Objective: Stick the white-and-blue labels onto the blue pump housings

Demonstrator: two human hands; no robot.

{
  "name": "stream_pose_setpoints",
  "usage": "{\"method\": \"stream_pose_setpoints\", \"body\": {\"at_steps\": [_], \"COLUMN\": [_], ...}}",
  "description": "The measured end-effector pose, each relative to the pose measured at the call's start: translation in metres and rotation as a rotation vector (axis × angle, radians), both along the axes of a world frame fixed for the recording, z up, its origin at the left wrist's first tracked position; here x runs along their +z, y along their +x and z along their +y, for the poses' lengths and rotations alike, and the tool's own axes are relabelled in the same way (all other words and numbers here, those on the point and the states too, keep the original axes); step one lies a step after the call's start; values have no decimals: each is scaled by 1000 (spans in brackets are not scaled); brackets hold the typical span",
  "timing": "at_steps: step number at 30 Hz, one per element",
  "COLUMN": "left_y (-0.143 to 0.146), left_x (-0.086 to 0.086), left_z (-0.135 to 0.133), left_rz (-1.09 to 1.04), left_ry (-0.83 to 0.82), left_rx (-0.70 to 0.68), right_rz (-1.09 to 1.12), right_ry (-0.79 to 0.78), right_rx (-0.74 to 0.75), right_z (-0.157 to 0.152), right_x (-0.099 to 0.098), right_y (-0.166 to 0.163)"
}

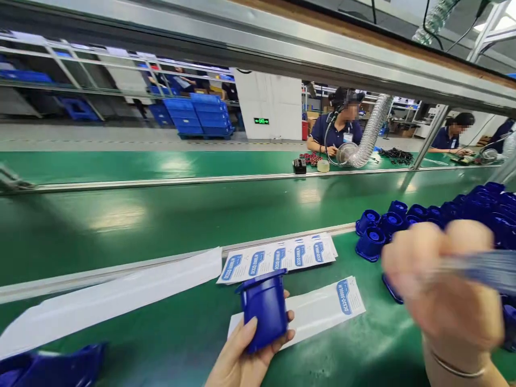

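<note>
My left hand (242, 357) is closed around a dark blue plastic housing (266, 314), a cup-like part with a flanged rim tilted upward. At the right, my right hand (447, 306) is smeared by motion. Its fingers pinch a blurred blue-and-white label (489, 271). Partly behind the housing lies a label strip (318, 312), mostly bare backing, with one printed label at its right end. Farther back rests a stack of printed label sheets (278, 259).
A long white backing strip (121, 306) lies at left. Another blue part (60, 365) sits at lower left. Many blue housings (419, 215) crowd the right side. Across the green benches, people (338, 126) work beside a flexible duct (373, 131). A metal beam (258, 43) spans overhead.
</note>
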State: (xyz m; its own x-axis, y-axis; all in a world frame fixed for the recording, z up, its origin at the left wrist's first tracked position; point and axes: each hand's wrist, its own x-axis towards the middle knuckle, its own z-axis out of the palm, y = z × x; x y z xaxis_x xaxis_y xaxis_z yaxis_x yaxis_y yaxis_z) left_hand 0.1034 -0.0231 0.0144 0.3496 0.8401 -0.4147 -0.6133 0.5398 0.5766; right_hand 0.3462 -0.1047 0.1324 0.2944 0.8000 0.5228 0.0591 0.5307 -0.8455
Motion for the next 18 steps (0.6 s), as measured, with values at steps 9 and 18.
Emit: {"method": "stream_pose_setpoints", "body": {"at_steps": [9, 18], "left_y": [-14, -7], "left_x": [-19, -6], "left_z": [13, 8], "left_rz": [40, -44], "left_ry": [-19, 2], "left_rx": [-26, -13], "right_rz": [176, 310], "right_ry": [-376, -293], "right_rx": [711, 492], "right_z": [43, 50], "right_x": [-37, -37], "right_y": [-58, -57]}}
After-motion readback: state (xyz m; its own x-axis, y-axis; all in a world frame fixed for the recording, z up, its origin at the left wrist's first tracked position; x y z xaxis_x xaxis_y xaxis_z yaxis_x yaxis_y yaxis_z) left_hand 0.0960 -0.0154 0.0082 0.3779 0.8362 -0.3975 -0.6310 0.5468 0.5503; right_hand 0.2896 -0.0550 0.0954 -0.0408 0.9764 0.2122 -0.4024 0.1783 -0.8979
